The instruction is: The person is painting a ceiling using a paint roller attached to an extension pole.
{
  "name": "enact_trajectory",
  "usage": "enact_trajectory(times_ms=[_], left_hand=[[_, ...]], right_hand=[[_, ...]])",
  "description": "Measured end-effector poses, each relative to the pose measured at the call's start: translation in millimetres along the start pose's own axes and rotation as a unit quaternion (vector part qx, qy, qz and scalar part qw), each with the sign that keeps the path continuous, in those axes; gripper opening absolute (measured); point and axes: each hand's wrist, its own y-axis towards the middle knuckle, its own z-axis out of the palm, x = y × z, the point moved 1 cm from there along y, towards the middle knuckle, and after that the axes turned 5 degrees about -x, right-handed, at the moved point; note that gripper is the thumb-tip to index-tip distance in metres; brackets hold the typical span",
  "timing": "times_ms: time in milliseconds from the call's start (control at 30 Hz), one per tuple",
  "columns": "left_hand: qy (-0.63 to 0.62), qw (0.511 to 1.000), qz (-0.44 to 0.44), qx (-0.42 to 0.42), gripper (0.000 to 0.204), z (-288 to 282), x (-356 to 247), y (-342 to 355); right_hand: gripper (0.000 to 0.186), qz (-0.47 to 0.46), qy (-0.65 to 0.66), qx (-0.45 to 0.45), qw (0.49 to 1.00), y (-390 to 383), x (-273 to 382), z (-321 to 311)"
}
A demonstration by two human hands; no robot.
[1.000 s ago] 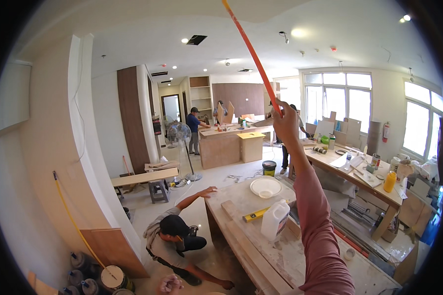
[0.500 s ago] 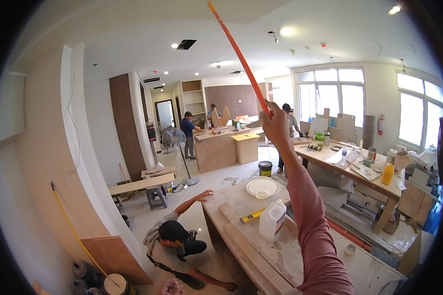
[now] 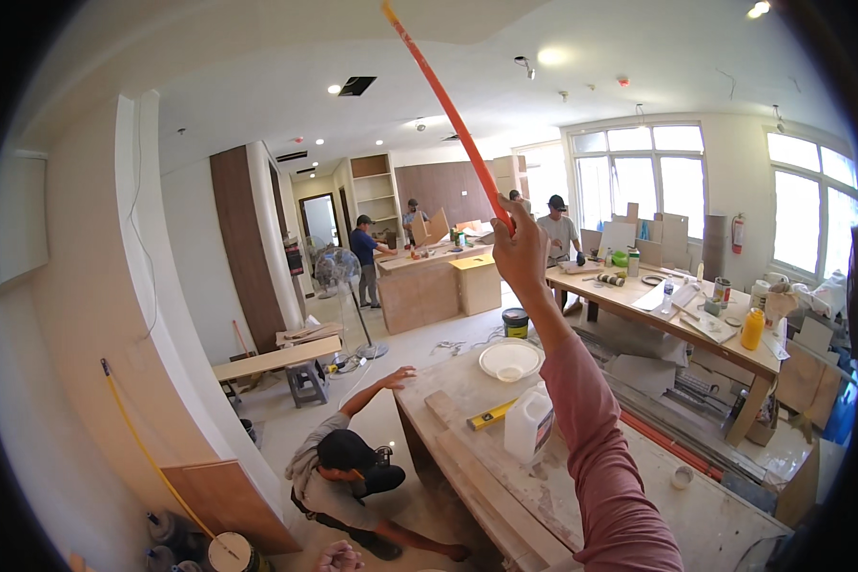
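Note:
My right hand is raised in front of me, closed around the lower part of an orange pole. The pole slants up and left toward the ceiling, and its yellowish upper end meets the picture's top edge. Only the curled fingers of my left hand show at the bottom edge; what they hold, if anything, is hidden. Below my right arm, a dusty work table carries a white plastic jug, a yellow spirit level and a white plate with a small bowl.
A co-worker crouches left of the table, one hand at its edge. A yellow pole leans from a bucket against the wall. Behind stand a fan, a cluttered bench and several workers. Boards and pipes lie under the bench.
My right hand and the orange pole have shifted slightly left and down in view. A worker behind my hand now shows more fully. The crouching co-worker keeps nearly the same pose.

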Motion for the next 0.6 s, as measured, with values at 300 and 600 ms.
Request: enact_trajectory(times_ms=[300, 600], left_hand=[[0.013, 1.000, -0.014, -0.017, 0.017, 2.9, -6.3, 3.1], [0.001, 1.000, -0.008, -0.021, 0.019, -3.9, 3.2, 8.9]], right_hand=[[0.036, -0.024, -0.005, 0.017, 1.000, 43.7, 16.1, 41.3], [0.037, 0.025, -0.001, 0.042, 0.999, 7.5, 21.7, 35.1]])
